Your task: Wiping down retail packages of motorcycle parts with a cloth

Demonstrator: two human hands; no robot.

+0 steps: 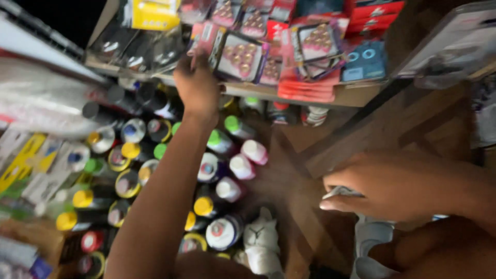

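Shelves crowded with small goods fill the frame, seen from above by a person reaching into them. Biggest in view, from nine o'clock down to six, is a packed block of bottles [155, 175] standing upright with caps in yellow, green, pink and white. Along twelve o'clock runs a cardboard tray [310, 95] stacked with flat packets, some red, one blue. A wooden surface [392, 129] spreads across three o'clock.

The left hand [197, 85] stretches up to eleven o'clock and rests its fingers on the edge of a clear-fronted packet [242, 56] holding rows of small pink pieces; blur hides whether the fingers have closed on it or only touch it. The right hand [385, 188], at four o'clock and well apart from the left, is curled over a small pale flat item [341, 193], thumb and fingers pinched around it.

Judging by its look, the packet would be light and fairly stiff, with a slick plastic face that could slide under a loose grip and a thin shell that could dent. Its card edge or a corner, taken between thumb and fingers, seems the safest hold. A white cloth bundle [262, 243] lies near six o'clock.
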